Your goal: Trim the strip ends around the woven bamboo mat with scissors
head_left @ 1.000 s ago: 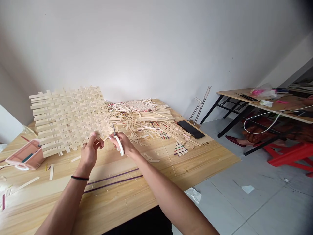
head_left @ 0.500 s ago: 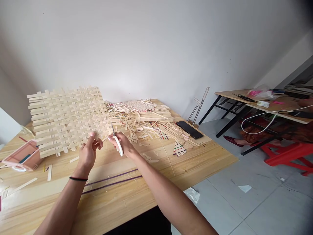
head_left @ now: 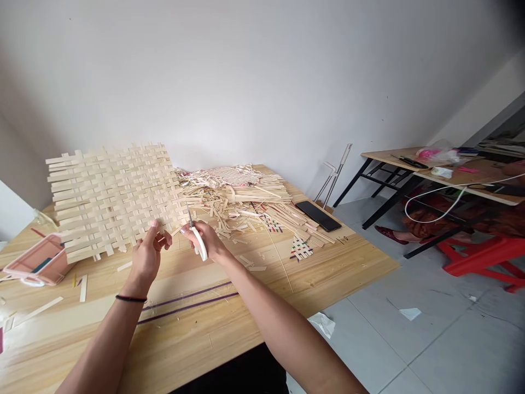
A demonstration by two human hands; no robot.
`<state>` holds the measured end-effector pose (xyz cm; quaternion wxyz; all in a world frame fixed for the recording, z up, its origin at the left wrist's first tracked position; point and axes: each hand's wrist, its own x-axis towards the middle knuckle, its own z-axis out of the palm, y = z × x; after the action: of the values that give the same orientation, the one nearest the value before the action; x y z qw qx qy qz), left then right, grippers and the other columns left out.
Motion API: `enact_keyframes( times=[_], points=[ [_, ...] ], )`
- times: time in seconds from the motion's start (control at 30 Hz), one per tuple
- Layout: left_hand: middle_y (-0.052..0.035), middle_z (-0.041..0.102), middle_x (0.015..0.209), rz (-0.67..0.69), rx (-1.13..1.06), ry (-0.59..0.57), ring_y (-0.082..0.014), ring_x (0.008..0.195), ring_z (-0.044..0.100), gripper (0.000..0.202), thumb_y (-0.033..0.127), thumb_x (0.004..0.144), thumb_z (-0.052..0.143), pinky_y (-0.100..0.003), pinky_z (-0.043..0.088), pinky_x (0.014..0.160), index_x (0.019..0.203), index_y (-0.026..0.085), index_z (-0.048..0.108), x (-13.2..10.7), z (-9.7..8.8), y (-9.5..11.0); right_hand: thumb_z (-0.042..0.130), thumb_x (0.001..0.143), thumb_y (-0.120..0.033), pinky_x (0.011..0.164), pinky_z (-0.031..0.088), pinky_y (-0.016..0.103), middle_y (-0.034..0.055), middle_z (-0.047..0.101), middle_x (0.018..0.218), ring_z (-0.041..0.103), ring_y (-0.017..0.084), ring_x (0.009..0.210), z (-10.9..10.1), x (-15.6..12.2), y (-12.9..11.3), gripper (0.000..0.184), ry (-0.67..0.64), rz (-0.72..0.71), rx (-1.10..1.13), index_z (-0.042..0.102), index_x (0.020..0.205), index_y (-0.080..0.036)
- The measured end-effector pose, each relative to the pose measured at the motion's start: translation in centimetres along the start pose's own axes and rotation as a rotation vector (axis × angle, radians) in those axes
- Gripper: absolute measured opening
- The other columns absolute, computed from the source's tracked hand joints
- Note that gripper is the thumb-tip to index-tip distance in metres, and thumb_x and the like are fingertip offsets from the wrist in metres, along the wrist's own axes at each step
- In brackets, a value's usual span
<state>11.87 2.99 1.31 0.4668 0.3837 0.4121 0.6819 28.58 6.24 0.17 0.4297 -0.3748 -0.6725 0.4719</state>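
The left hand [head_left: 148, 257], a black band on its wrist, pinches the near edge of the woven mat [head_left: 112, 198], which stands tilted on the wooden table [head_left: 213, 323]. Just right, the right hand [head_left: 207, 241] grips white-handled scissors [head_left: 197, 236], blades at the mat's near right corner. Farther right lie loose strips [head_left: 241, 202] and 1 black phone [head_left: 319, 215].

A black phone [head_left: 319, 215] lies beside heaped loose strips [head_left: 246, 198], a pink box [head_left: 35, 261] well apart.

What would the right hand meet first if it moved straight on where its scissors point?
Probably the woven mat: its right-edge strip ends sit just beyond the scissors that the right hand holds, though depth is unclear.
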Motion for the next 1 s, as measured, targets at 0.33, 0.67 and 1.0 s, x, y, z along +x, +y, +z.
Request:
enact_keyframes(
  times=[0.33,0.67,1.0],
  points=[
    [0.0013,0.049,0.052,0.007,0.044,-0.013,-0.0166,0.056,0.051,0.037,0.045,0.089,0.069,-0.031,0.039,0.054,0.061,0.022,0.060,0.02,-0.07,-0.45,0.063,0.090,-0.053,0.054,0.039,0.025,-0.0031,0.054,0.060,0.048,0.013,0.056,0.18,0.04,0.26,0.036,-0.009,0.048,-0.007,0.057,0.076,-0.020],
    [0.0001,0.051,0.055,-0.002,0.095,-0.018,-0.0170,0.056,0.051,0.043,0.047,0.092,0.067,-0.032,0.039,0.054,0.058,0.024,0.052,-0.02,-0.21,-0.49,0.059,0.092,-0.042,0.050,0.037,0.024,-0.0037,0.052,0.055,0.048,0.013,0.051,0.27,0.27,0.50,0.028,-0.008,0.045,-0.055,0.053,0.074,-0.022],
    [0.0000,0.054,0.055,-0.024,0.076,-0.003,-0.0161,0.057,0.050,0.038,0.046,0.091,0.067,-0.031,0.039,0.054,0.063,0.023,0.056,-0.15,-0.02,-0.17,0.063,0.091,-0.053,0.050,0.035,0.024,-0.0040,0.052,0.056,0.047,0.012,0.050,0.36,-0.05,0.10,0.039,0.022,0.020,-0.032,0.053,0.072,-0.021]
  ],
)
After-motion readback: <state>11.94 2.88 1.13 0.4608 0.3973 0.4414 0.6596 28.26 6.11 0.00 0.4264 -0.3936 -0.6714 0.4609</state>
